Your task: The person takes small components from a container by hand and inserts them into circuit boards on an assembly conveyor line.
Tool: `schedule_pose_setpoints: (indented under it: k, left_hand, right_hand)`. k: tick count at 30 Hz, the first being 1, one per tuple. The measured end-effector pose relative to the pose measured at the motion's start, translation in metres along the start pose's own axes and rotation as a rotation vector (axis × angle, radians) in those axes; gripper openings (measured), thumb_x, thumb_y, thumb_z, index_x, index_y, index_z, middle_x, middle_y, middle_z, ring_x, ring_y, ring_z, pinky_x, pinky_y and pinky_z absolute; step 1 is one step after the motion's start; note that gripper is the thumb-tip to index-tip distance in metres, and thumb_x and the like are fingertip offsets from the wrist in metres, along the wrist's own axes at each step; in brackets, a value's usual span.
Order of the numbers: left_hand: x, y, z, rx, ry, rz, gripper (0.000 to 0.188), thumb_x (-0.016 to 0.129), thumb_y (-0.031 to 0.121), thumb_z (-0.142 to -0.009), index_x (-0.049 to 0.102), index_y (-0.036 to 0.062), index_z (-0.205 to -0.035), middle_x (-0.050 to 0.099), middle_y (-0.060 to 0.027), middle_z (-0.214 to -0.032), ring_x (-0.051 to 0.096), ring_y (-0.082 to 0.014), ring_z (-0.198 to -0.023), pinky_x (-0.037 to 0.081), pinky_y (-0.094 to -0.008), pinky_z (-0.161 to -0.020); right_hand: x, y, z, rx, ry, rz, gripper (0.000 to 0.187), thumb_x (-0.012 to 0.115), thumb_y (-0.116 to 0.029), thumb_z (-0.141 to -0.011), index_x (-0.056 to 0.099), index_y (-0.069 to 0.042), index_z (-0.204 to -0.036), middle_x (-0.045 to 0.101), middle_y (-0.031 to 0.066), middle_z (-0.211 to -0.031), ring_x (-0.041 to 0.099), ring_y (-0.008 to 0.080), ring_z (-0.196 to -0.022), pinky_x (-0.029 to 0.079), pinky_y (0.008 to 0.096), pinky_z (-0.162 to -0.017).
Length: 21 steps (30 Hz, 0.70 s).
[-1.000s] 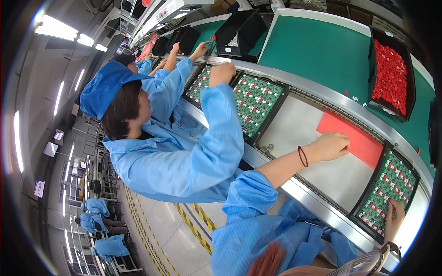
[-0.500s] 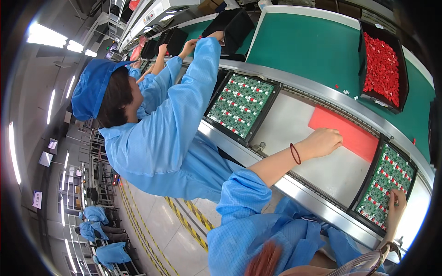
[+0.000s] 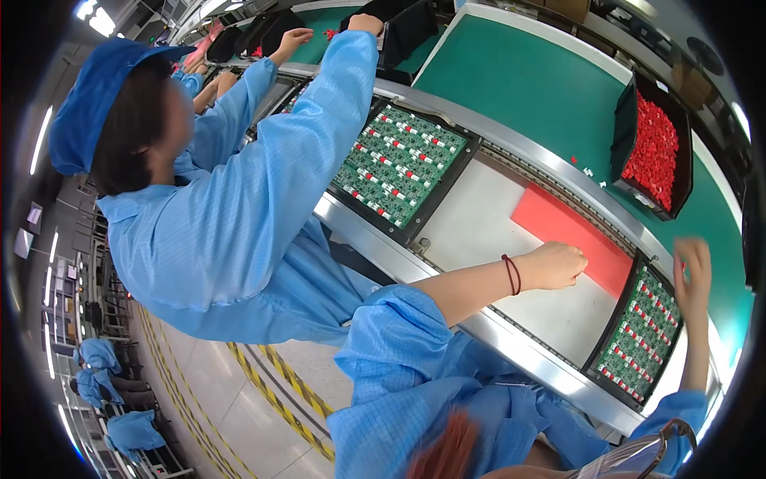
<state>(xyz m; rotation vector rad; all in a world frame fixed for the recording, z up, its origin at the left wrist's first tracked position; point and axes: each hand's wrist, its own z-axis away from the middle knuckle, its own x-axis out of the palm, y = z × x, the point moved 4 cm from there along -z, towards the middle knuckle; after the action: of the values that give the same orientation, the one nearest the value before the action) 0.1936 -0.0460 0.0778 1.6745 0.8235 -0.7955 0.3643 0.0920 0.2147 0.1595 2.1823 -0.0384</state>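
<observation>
My left hand rests as a closed fist on the white belt, its knuckles at the edge of a red sheet; a dark band circles the wrist. I see nothing in it. My right hand is raised and blurred over the far corner of a black tray of green circuit boards, fingers apart and empty. A black bin of small red parts stands on the green table beyond the belt.
A co-worker in a blue coat and cap sits close on my left, one arm stretched over a second tray of circuit boards to black bins behind. More blue-sleeved hands work farther along. A metal rail borders the belt.
My right hand has risen from the near edge of the right tray to above its far corner. The co-worker's arm has stretched farther back. My left fist has stayed by the red sheet.
</observation>
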Motion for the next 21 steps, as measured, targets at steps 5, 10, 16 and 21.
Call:
schedule_pose_setpoints:
  k: [5, 10, 16, 21]
  left_hand:
    - [-0.013, -0.006, -0.001, 0.004, 0.153, -0.032, 0.015, 0.057, 0.016, -0.072, 0.054, 0.0011, -0.076, 0.057, -0.0123, -0.077, 0.057, -0.0285, -0.076, 0.046, -0.0397, -0.065]
    - [-0.02, 0.007, -0.005, 0.02, 0.231, -0.095, 0.018, 0.059, 0.016, -0.071, 0.054, -0.0002, -0.078, 0.057, -0.0137, -0.079, 0.058, -0.0296, -0.077, 0.047, -0.0393, -0.064]
    - [-0.016, 0.004, -0.001, -0.005, 0.132, -0.147, 0.02, 0.059, 0.017, -0.072, 0.055, -0.0005, -0.08, 0.058, -0.0143, -0.08, 0.059, -0.0296, -0.076, 0.048, -0.0393, -0.065]
    - [-0.014, 0.003, -0.001, -0.005, 0.145, -0.128, 0.018, 0.059, 0.016, -0.072, 0.055, -0.0006, -0.078, 0.058, -0.0152, -0.081, 0.058, -0.0306, -0.077, 0.047, -0.0403, -0.065]
  right_hand:
    - [0.076, 0.075, -0.11, 0.003, -0.067, 0.172, 0.014, 0.051, 0.001, -0.077, 0.054, 0.002, -0.091, 0.051, 0.0163, -0.094, 0.051, 0.0329, -0.091, 0.041, 0.036, -0.079]
    - [0.139, 0.17, -0.113, 0.262, -0.02, 0.307, 0.028, 0.048, -0.013, -0.083, 0.046, 0.0, -0.108, 0.047, 0.0153, -0.107, 0.047, 0.0349, -0.1, 0.041, 0.0429, -0.081]
    - [0.154, 0.141, -0.134, 0.508, -0.15, 0.573, 0.035, 0.042, -0.026, -0.087, 0.041, -0.004, -0.115, 0.043, 0.0134, -0.115, 0.046, 0.0324, -0.103, 0.043, 0.0527, -0.074]
    - [0.157, 0.153, -0.131, 0.331, -0.023, 0.518, 0.033, 0.045, -0.021, -0.086, 0.042, -0.001, -0.112, 0.045, 0.0173, -0.11, 0.045, 0.0352, -0.101, 0.042, 0.0488, -0.079]
